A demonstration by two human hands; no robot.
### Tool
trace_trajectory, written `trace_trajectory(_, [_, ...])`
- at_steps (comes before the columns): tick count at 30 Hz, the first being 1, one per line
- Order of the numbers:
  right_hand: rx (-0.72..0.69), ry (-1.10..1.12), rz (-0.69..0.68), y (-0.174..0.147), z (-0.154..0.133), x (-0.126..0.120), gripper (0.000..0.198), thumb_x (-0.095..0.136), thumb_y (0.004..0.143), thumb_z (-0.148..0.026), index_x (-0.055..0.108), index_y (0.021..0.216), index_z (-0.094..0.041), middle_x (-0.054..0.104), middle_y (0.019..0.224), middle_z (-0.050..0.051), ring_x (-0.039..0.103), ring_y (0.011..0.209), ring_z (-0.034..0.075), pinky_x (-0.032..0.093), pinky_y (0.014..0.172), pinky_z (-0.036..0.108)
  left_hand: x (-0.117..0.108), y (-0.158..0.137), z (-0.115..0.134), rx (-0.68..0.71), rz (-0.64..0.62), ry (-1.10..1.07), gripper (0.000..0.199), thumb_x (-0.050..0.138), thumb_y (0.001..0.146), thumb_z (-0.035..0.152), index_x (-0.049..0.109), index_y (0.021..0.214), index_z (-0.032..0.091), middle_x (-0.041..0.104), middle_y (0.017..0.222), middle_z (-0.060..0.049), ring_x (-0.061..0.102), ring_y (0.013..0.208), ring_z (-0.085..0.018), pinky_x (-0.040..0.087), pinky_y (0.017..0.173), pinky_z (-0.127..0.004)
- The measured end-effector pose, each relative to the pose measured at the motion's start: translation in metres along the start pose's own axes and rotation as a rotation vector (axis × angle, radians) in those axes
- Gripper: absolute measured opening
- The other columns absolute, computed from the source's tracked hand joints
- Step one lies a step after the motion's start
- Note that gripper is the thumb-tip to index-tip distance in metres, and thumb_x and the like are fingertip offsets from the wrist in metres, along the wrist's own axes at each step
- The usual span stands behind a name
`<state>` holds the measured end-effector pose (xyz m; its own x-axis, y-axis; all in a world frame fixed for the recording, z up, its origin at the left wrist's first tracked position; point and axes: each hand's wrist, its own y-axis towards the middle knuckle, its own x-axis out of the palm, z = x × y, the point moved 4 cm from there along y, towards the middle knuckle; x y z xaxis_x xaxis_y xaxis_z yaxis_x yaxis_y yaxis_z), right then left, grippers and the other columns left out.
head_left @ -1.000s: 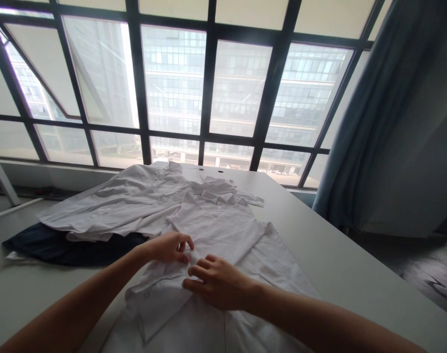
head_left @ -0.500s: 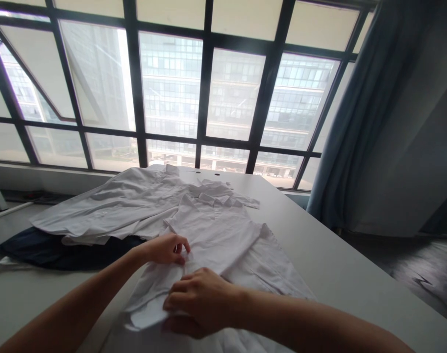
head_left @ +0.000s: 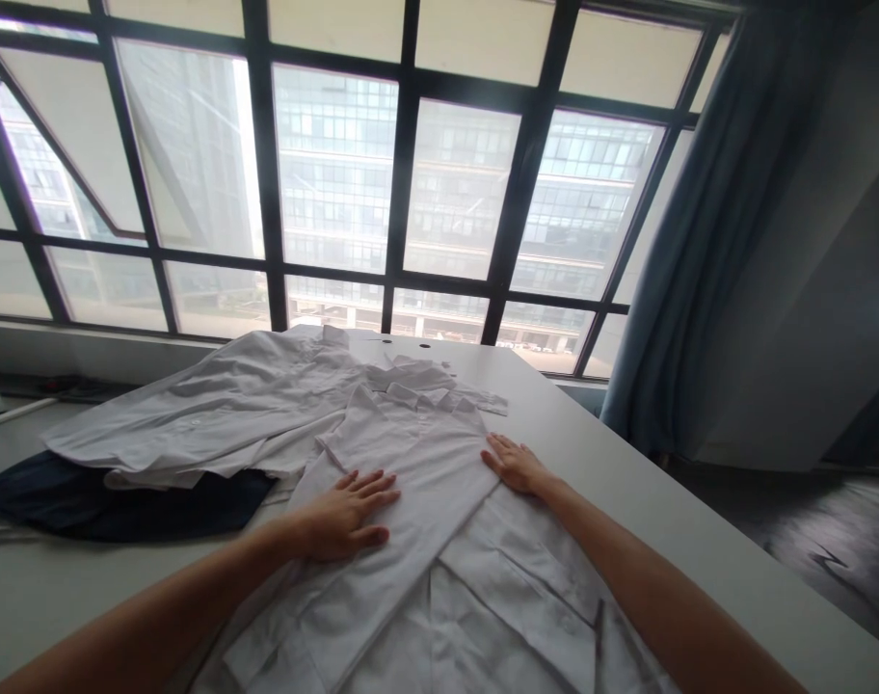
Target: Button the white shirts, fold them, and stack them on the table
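Observation:
A white collared shirt (head_left: 417,463) lies spread on the table, its collar towards the window and one sleeve laid slantwise across its front. My left hand (head_left: 349,519) rests flat on the sleeve fabric at the left, fingers spread. At the shirt's right shoulder edge, my right hand (head_left: 516,465) lies with fingers extended on the cloth. Neither hand grips anything. The lower body of the shirt runs out of the bottom of the view, creased and rumpled.
More white shirts (head_left: 215,395) lie in a heap to the left, over a dark navy garment (head_left: 121,506). The white table (head_left: 671,540) reaches towards a wide window (head_left: 338,173). A blue-grey curtain (head_left: 685,289) hangs at the right.
Both hands have let go of the sleeve end near the front. The left now lies flat on the cloth; the right has moved away and right, to the shoulder edge.

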<state>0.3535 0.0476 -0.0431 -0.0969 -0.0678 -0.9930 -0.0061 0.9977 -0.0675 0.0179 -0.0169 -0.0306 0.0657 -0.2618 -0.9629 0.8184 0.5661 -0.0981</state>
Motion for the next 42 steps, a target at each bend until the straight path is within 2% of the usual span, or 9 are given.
trace_trajectory(4, [0.065, -0.013, 0.0, 0.005, 0.02, 0.005, 0.063, 0.019, 0.102, -0.049, 0.022, 0.156, -0.017, 0.016, 0.163, 0.008, 0.015, 0.15, 0.021, 0.013, 0.12, 0.049, -0.004, 0.001, -0.004, -0.022, -0.016, 0.007, 0.068, 0.039, 0.097, 0.057, 0.028, 0.154, 0.021, 0.018, 0.161, -0.014, 0.014, 0.15, -0.027, 0.013, 0.12, -0.048])
trace_trajectory(9, [0.055, -0.049, 0.052, 0.005, 0.017, 0.006, 0.06, 0.021, 0.102, -0.045, 0.024, 0.155, -0.018, 0.016, 0.163, 0.008, 0.015, 0.15, 0.022, 0.011, 0.12, 0.051, -0.025, -0.001, -0.048, -0.245, 0.209, 0.115, 0.062, 0.038, 0.099, 0.049, 0.033, 0.152, 0.017, 0.022, 0.16, -0.015, 0.018, 0.149, -0.026, 0.014, 0.119, -0.045])
trace_trajectory(12, [0.088, 0.013, 0.009, 0.006, 0.021, 0.009, 0.062, 0.02, 0.101, -0.049, 0.024, 0.155, -0.019, 0.015, 0.163, 0.007, 0.015, 0.15, 0.021, 0.012, 0.119, 0.052, -0.021, -0.002, -0.08, -0.395, 0.152, 0.119, 0.064, 0.03, 0.1, 0.051, 0.031, 0.152, 0.013, 0.019, 0.16, -0.017, 0.014, 0.15, -0.028, 0.011, 0.119, -0.051])
trace_trajectory(16, [0.112, 0.046, 0.026, 0.007, 0.027, 0.012, 0.065, 0.021, 0.101, -0.051, 0.025, 0.155, -0.016, 0.016, 0.163, 0.009, 0.014, 0.15, 0.021, 0.012, 0.119, 0.051, -0.015, -0.003, -0.096, -0.438, 0.117, 0.107, 0.067, 0.031, 0.099, 0.056, 0.031, 0.153, 0.017, 0.019, 0.161, -0.014, 0.015, 0.15, -0.026, 0.013, 0.119, -0.047])
trace_trajectory(25, [0.059, 0.096, 0.183, -0.019, 0.041, -0.009, 0.061, 0.054, 0.089, -0.043, 0.053, 0.136, -0.004, 0.051, 0.142, 0.021, 0.047, 0.133, 0.029, 0.033, 0.111, 0.034, -0.049, -0.029, -0.1, -0.681, 0.355, 0.208, 0.051, 0.055, 0.09, 0.039, 0.056, 0.131, 0.009, 0.057, 0.136, -0.017, 0.051, 0.126, -0.028, 0.036, 0.105, -0.034])
trace_trajectory(29, [0.184, 0.304, 0.143, -0.033, 0.051, -0.018, 0.066, 0.071, 0.075, -0.042, 0.057, 0.13, -0.008, 0.063, 0.128, 0.019, 0.058, 0.119, 0.03, 0.045, 0.1, 0.032, -0.052, -0.033, -0.091, -0.75, 0.277, 0.078, 0.05, 0.058, 0.087, 0.038, 0.057, 0.126, 0.007, 0.066, 0.118, -0.017, 0.06, 0.112, -0.027, 0.042, 0.093, -0.029])
trace_trajectory(33, [0.27, 0.535, 0.047, -0.045, 0.053, -0.02, 0.047, 0.075, 0.071, -0.037, 0.066, 0.108, -0.01, 0.071, 0.096, 0.011, 0.068, 0.084, 0.022, 0.052, 0.067, 0.026, -0.052, -0.035, -0.082, -0.759, 0.2, 0.022, 0.039, 0.063, 0.082, 0.038, 0.065, 0.107, 0.008, 0.069, 0.106, -0.014, 0.063, 0.101, -0.026, 0.044, 0.08, -0.027])
trace_trajectory(37, [0.302, 0.692, -0.14, -0.055, 0.052, -0.022, 0.033, 0.076, 0.069, -0.035, 0.065, 0.09, -0.011, 0.056, 0.06, -0.002, 0.047, 0.046, 0.009, 0.031, 0.04, 0.019, -0.051, -0.043, -0.074, -0.779, 0.099, -0.072, 0.029, 0.063, 0.08, 0.041, 0.063, 0.078, 0.012, 0.068, 0.077, -0.006, 0.065, 0.075, -0.021, 0.044, 0.061, -0.022])
trace_trajectory(42, [0.197, 0.754, -0.308, -0.065, 0.052, -0.028, 0.041, 0.077, 0.069, -0.039, 0.064, 0.099, -0.014, 0.044, 0.046, -0.008, 0.036, 0.037, 0.005, 0.026, 0.036, 0.016, -0.047, -0.056, -0.059, -0.829, -0.044, -0.227, 0.029, 0.068, 0.074, 0.039, 0.056, 0.064, 0.014, 0.059, 0.048, -0.002, 0.057, 0.045, -0.017, 0.045, 0.046, -0.023])
